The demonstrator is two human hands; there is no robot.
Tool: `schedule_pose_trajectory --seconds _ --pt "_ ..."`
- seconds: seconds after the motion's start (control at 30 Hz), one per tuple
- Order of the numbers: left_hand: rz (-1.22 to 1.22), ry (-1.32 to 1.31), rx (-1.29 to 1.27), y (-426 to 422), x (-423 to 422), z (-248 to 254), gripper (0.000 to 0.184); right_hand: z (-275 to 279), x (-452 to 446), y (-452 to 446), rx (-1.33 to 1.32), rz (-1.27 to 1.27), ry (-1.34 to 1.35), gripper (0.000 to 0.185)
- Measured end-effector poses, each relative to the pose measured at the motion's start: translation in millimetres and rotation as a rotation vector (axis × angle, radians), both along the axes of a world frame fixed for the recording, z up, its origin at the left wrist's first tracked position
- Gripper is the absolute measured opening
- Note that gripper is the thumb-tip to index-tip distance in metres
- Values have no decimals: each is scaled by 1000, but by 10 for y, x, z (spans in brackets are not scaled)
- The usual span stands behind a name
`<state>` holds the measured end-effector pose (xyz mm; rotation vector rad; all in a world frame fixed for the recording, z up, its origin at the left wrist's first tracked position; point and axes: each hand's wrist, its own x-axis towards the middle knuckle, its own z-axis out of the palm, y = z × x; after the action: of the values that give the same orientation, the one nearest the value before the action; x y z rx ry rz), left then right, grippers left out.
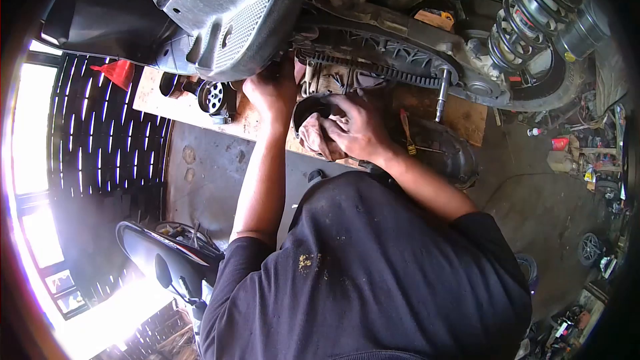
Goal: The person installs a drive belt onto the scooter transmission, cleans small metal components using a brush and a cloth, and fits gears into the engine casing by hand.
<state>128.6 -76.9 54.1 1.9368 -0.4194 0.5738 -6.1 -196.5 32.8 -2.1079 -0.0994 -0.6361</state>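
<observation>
My left hand [272,90] reaches up under the scooter's grey plastic panel [230,17], beside the open engine case. Its fingers are mostly hidden in shadow there. A pale, stained rag [313,135] is bunched in my right hand [360,127], with the fingers curled round it. The rag lies against a dark round, cup-like part [308,108]. Just above the hands, a toothed drive belt [400,75] runs along the open case [373,39]. A chrome socket tool [442,97] sticks out at the case's right end.
A wooden board [247,120] under the engine carries a round part with holes [215,98], a paintbrush [408,135] and a dark engine cover [453,160]. The shock absorber spring [527,17] is at upper right. Another motorbike [167,260] stands at lower left.
</observation>
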Motion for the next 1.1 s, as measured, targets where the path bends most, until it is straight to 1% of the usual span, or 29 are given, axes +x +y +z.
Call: schedule_pose_trajectory --seconds 0.03,0.1,0.13,0.17,0.2,0.23,0.27,0.33,0.37,0.4,0.47,0.5,0.57,0.6,0.67,0.7,0.73,0.77,0.8,0.83,0.87,0.93,1.0,1.03,1.1 --pt "-2 -2 -2 29 32 -38 20 68 37 33 -16 35 81 36" --pt "-116 56 -10 125 115 -81 25 153 148 77 10 63 137 49" --pt "-118 54 -10 147 121 -74 25 169 236 68 -65 91 157 63" --pt "-85 119 21 171 115 -61 27 183 325 70 -64 88 156 63" --pt "-51 183 52 192 105 -21 28 210 416 77 -63 103 149 67" --pt "-125 121 128 236 100 37 28 254 476 90 -61 116 143 72" --pt "-130 121 128 190 77 77 28 318 510 80 -122 119 232 78" --pt "-174 409 -574 59 10 137 24 346 605 101 -119 144 284 79" --pt "-208 408 -618 70 57 44 27 353 641 111 -115 173 336 81" --pt "-211 410 -621 76 54 58 27 357 662 116 -189 129 278 81" --pt "-259 500 -671 99 35 100 25 347 701 158 -208 104 295 82" --pt "-257 500 -674 127 62 62 25 335 715 171 -225 81 309 83" --pt "-311 349 -429 189 124 -46 26 267 725 189 -266 43 262 83" --pt "-305 348 -433 195 128 -40 26 268 724 204 -303 4 214 82" --pt "-436 704 -869 208 126 -8 35 313 700 192 -303 -5 244 81" --pt "-509 786 -932 209 84 31 36 345 686 177 -302 -21 274 80" --pt "-504 784 -937 220 89 12 36 358 682 163 -270 -21 266 77" --pt "-588 833 -1038 223 104 -21 35 398 669 157 -274 -15 266 77" --pt "-674 880 -1140 225 118 -45 35 459 649 155 -276 -13 330 78" --pt "-670 874 -1146 225 133 -57 35 517 639 153 -278 -12 392 78" --pt "-677 911 -1103 223 148 -64 34 570 642 148 -284 -6 390 78" --pt "-679 941 -1066 243 151 -61 34 643 649 145 -186 38 546 79" --pt "-462 1014 -800 267 136 -11 33 551 650 168 -220 22 497 80" --pt "-462 1010 -803 259 122 34 33 527 650 174 -248 -1 450 81" --pt "-465 988 -817 226 84 128 33 591 625 168 -224 16 481 81"
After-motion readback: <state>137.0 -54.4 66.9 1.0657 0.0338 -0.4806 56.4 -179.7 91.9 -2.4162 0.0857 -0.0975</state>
